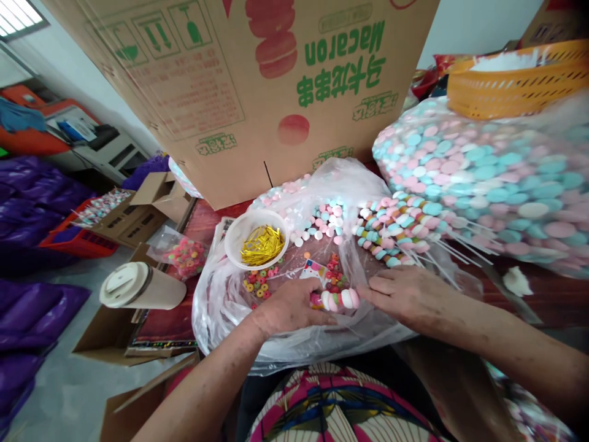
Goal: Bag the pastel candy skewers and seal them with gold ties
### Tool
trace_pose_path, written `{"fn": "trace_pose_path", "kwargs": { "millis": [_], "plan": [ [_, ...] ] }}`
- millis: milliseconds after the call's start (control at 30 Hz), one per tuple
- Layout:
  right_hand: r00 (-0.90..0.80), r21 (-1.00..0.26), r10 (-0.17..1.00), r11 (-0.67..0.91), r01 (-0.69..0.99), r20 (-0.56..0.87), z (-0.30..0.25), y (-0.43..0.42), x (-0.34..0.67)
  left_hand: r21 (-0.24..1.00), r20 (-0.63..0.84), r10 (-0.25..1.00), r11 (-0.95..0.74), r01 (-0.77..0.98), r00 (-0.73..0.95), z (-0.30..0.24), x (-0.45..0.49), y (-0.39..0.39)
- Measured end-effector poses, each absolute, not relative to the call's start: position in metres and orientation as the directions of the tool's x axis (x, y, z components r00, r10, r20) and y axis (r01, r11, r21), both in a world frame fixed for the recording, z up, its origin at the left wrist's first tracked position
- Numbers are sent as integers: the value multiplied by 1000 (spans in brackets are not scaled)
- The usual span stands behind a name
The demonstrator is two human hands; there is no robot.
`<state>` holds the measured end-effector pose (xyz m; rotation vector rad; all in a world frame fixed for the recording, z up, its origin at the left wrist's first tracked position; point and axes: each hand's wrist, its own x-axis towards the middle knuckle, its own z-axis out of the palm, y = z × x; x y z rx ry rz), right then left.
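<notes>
Over the plastic-covered work surface, a short candy skewer (339, 299) of pink, white and green pieces lies level between my hands. My left hand (292, 305) is closed on its left end, where a pinkish ring shows by the fingers. At the other end, my right hand (405, 296) pinches the last pink and white pieces with its fingertips; the stick itself is hidden. Just beyond are coloured candy rings (258, 285) and a small printed card (314, 271). Finished-looking candy skewers (405, 224) lie heaped beyond my right hand, their white sticks pointing right.
A white bowl (232, 245) holds gold twist ties. Loose pastel candies (329, 218) spill from clear plastic. A large cardboard box (257, 123) stands behind. At right are a big bag of candies (497, 178) and an orange basket (510, 86); a lidded cup (142, 285) lies left.
</notes>
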<state>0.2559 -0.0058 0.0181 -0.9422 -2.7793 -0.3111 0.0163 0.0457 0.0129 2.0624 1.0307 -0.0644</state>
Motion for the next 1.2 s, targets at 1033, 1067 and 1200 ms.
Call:
{"fn": "trace_pose_path", "kwargs": {
  "millis": [1033, 1067, 1200],
  "plan": [
    [-723, 39, 679, 725, 688, 128, 26, 1, 247, 358, -346, 719, -493, 793, 603, 2, 9, 33],
    [-726, 53, 676, 726, 685, 128, 27, 2, 246, 372, -350, 718, -483, 793, 601, 4, 10, 33],
    [-772, 46, 626, 773, 633, 109, 21, 4, 235, 481, -351, 677, -463, 745, 647, 9, 20, 33]
  ]
}}
